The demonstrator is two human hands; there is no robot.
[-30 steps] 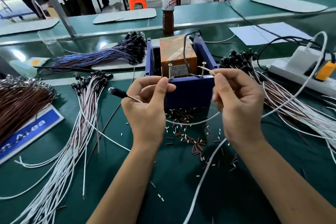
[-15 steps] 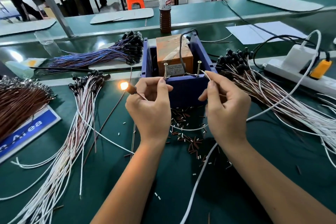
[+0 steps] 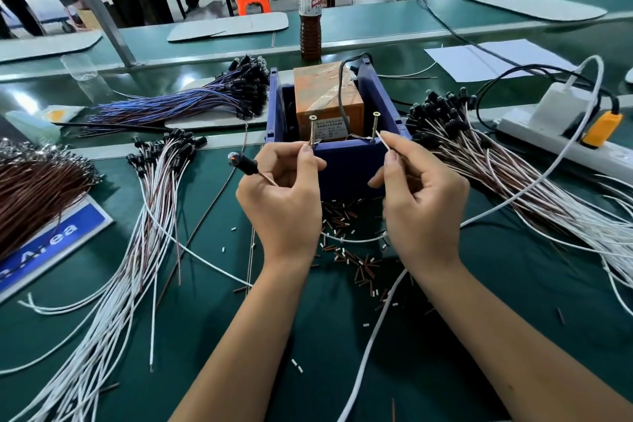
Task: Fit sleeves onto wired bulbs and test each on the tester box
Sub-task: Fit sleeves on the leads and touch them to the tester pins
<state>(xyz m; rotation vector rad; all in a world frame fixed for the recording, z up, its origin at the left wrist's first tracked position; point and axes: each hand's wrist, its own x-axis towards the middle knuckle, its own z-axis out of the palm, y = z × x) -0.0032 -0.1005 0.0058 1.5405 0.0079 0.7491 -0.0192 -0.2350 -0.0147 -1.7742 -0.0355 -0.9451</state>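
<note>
At the bench, my left hand (image 3: 284, 202) pinched a wired bulb (image 3: 236, 160), faintly glowing, beside the blue tester box (image 3: 346, 164), while my right hand (image 3: 421, 205) pinched its white lead (image 3: 383, 140) against the right screw (image 3: 374, 127); testing underway, likely setting it aside next.

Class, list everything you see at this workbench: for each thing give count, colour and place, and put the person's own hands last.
tester box: one, blue, bench centre
screws: two, brass, on box's front edge
bulb: one, faintly glowing, beside left hand
wired bulb bundles: several, white, brown, blue leads, both sides
sleeves: many, brown and white, scattered before box
bottle: one, brown liquid, behind box
power strip: one, white, right
left hand: pinches lead at left screw
right hand: pinches lead at right screw
</note>
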